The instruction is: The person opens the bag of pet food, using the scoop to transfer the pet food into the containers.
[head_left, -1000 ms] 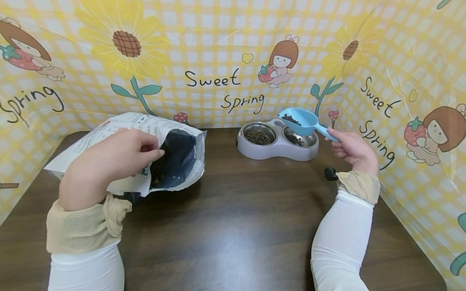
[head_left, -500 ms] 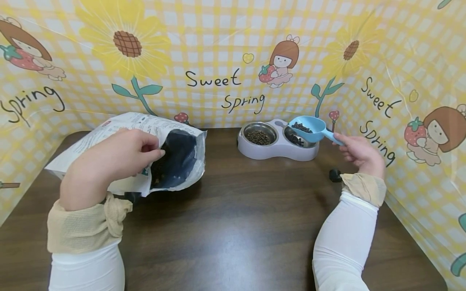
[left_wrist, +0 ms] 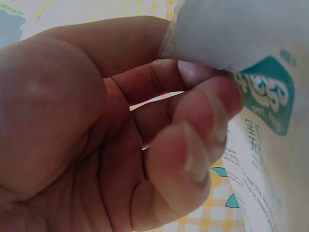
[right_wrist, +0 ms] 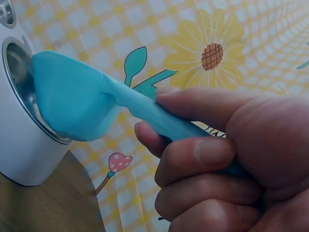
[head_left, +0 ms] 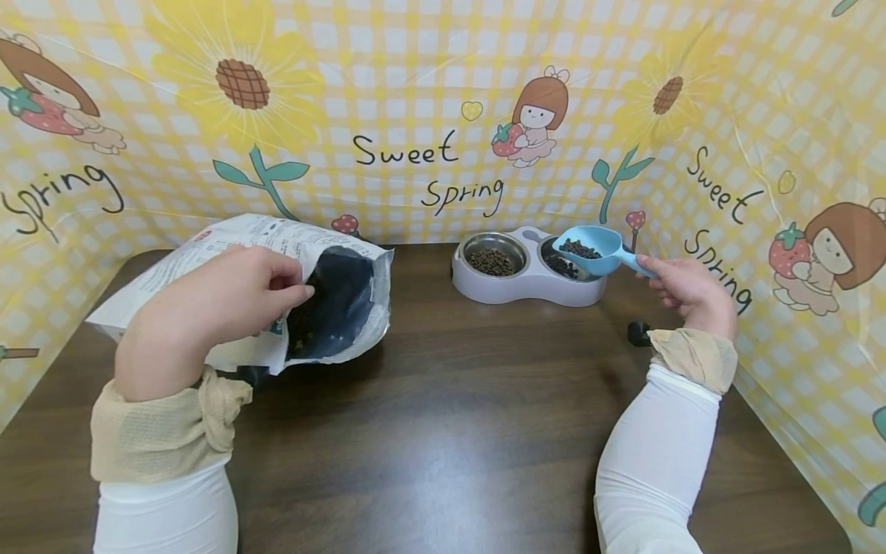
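Note:
My right hand (head_left: pixel 692 291) grips the handle of a light blue scoop (head_left: pixel 607 245), fingers curled round it in the right wrist view. Brown kibble (head_left: pixel 580 249) lies in the scoop, which is held over the right bowl of a pale double pet bowl (head_left: pixel 529 289). Both steel bowls have kibble in them; the scoop hides part of the right one. At the left, my left hand (head_left: pixel 214 304) pinches the opening edge of a white pet food bag (head_left: pixel 256 231). The bag lies with its dark mouth facing right, some kibble inside.
All of this rests on a dark brown wooden table (head_left: pixel 443 431). A yellow checked cloth (head_left: pixel 415 85) with sunflowers and cartoon figures stands behind and at both sides, close to the bowls and to my right hand.
My right hand and the scoop have moved right and slightly down, now lower over the right bowl. The left hand and the bag have stayed in place.

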`<state>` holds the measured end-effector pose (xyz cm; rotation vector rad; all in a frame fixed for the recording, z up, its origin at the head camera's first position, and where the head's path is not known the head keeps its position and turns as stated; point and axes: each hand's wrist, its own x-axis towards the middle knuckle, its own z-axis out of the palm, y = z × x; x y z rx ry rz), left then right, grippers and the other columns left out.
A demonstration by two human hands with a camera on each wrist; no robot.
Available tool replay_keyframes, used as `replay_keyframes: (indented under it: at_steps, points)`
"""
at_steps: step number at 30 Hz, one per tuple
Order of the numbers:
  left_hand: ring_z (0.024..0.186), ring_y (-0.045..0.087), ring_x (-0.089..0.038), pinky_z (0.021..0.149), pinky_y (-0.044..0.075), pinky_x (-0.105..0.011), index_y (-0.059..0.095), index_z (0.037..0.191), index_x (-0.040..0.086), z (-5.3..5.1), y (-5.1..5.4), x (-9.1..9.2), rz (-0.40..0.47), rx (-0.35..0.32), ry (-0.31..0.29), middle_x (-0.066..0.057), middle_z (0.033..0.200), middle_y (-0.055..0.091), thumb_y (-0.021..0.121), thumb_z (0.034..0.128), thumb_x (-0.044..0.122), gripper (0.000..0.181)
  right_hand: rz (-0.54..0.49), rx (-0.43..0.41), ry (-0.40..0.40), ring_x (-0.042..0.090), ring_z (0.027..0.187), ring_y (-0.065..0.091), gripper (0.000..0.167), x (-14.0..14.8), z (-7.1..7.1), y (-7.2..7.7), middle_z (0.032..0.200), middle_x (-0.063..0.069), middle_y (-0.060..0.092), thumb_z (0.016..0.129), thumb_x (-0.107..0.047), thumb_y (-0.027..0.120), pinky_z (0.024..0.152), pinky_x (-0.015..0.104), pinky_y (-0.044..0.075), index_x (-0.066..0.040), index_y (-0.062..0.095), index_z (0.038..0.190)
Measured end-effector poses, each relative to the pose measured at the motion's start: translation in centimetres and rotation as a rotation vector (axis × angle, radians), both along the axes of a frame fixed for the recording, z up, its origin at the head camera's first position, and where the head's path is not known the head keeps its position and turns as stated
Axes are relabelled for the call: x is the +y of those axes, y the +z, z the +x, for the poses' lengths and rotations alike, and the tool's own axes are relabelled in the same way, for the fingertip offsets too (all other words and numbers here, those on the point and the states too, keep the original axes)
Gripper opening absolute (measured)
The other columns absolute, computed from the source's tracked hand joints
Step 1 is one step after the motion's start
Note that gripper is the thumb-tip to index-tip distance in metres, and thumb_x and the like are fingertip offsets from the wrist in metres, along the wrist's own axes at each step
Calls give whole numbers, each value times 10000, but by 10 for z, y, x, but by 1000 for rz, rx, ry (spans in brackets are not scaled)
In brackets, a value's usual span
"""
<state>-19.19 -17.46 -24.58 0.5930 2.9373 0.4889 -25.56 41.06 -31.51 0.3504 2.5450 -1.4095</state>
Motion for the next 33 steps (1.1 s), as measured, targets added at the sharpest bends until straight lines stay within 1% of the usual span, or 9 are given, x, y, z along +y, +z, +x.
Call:
replay_keyframes:
  at_steps: [9,12,16,19,21,24,27,30,33]
  points:
    - [562,523,-143,586,387,-304,575,702,157,0,0,0,1,-1,1,33,595,507,652,1067,250,384,171,20,18,78,528,394,347,-6,-4,1,615,-157,496,1086,-496,593,590,289,369,-297,736,839]
    - [562,525,-143,587,386,-306,576,704,159,0,0,0,0,-3,3,32,595,510,649,1069,257,385,231,35,29,95,550,390,377,-10,-5,2,589,-154,466,1081,-511,595,595,309,358,-226,768,905]
    - [561,530,-142,589,390,-307,579,704,161,0,0,0,-1,-4,3,32,595,516,650,1069,256,383,299,60,38,120,613,384,464,-14,-7,2,610,-144,471,1083,-531,580,613,326,352,-126,787,994]
    - [563,535,-143,587,392,-309,584,710,158,-1,-1,-1,0,-9,2,29,600,522,653,1068,255,378,313,59,38,133,637,394,475,-15,-7,2,643,-130,509,1090,-532,564,611,329,355,-135,783,952]
    - [564,537,-144,585,393,-309,588,714,156,-1,-1,-1,0,-13,1,27,602,525,654,1068,255,374,308,47,43,135,635,409,479,-15,-7,1,647,-123,524,1099,-529,548,610,327,364,-159,758,880]
    - [567,537,-144,586,396,-309,590,714,156,-1,0,0,-1,-14,4,27,603,524,659,1065,252,370,282,17,56,125,625,423,488,-16,-8,2,625,-126,524,1113,-523,523,616,318,368,-198,700,794]
    - [566,539,-144,587,396,-310,592,714,157,-1,0,0,-1,-14,5,27,602,525,660,1064,250,368,264,-7,74,119,608,417,507,-16,-8,2,610,-124,499,1122,-524,503,612,308,363,-205,644,754]
    - [567,543,-143,588,398,-311,593,716,157,-1,0,0,-1,-14,5,26,603,528,661,1064,250,366,292,-16,90,130,606,416,520,-16,-9,1,621,-110,483,1122,-540,494,609,308,360,-194,615,752]
    - [570,540,-144,588,398,-312,594,718,156,-1,0,0,0,-17,7,26,605,526,662,1063,254,365,352,-17,110,150,620,423,528,-15,-9,1,634,-89,475,1122,-552,485,610,317,360,-175,607,773]
